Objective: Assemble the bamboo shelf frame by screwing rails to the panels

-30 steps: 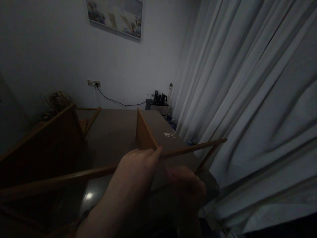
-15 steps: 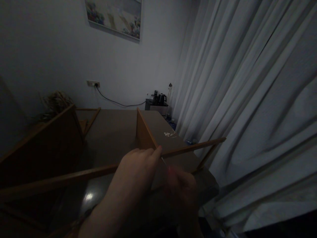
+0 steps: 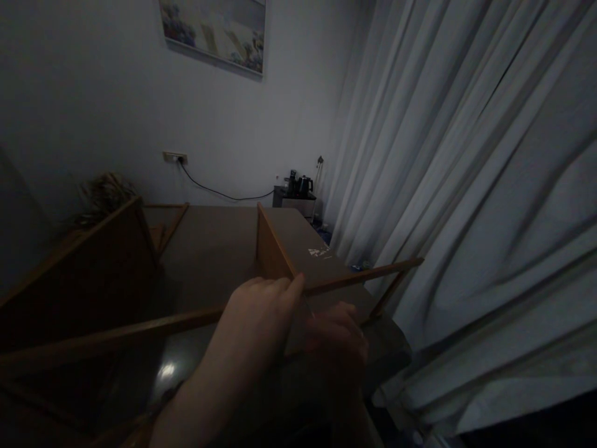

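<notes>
My left hand is closed around a wooden rail, right where it meets an upright wooden panel. Just below this joint, my right hand, blurred by motion, is curled around a thin metal-shafted tool. The tool's shaft points up at the joint beneath my left fingers; its tip and handle are hidden, and its exact kind is unclear. The wooden frame lies across a dark table, and a larger wooden panel stands at the left.
Small white pieces lie on the table beyond the rail. A long white curtain hangs along the right side. At the back, a black kettle stands on a small cabinet, with a cord running to a wall socket.
My right hand has turned about the tool, its fingers shifting slightly upward and left. My left hand and the wooden frame have stayed almost in place.
</notes>
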Demonstrator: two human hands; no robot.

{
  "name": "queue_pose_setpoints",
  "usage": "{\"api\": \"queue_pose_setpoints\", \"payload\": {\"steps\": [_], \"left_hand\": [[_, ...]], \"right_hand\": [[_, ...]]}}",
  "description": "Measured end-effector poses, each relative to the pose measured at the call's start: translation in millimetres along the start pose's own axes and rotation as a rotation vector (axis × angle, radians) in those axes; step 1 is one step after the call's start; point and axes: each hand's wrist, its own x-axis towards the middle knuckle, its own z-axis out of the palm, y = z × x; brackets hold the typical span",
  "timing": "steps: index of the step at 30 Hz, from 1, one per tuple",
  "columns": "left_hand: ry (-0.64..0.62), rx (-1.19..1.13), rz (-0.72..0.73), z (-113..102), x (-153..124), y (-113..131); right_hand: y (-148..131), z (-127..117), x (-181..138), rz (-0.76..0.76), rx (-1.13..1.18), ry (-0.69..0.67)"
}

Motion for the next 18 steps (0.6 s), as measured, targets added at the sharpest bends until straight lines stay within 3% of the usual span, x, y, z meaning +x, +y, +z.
{"api": "queue_pose_setpoints", "payload": {"steps": [10, 18], "left_hand": [[0.084, -0.057, 0.005, 6.5, 0.7, -6.6], [0.059, -0.055, -0.013, 3.4, 0.5, -1.9]], "right_hand": [[4.3, -18.0, -3.4, -0.050, -0.026, -0.235], [-8.0, -11.4, 7.7, 0.051, -0.015, -0.109]]}}
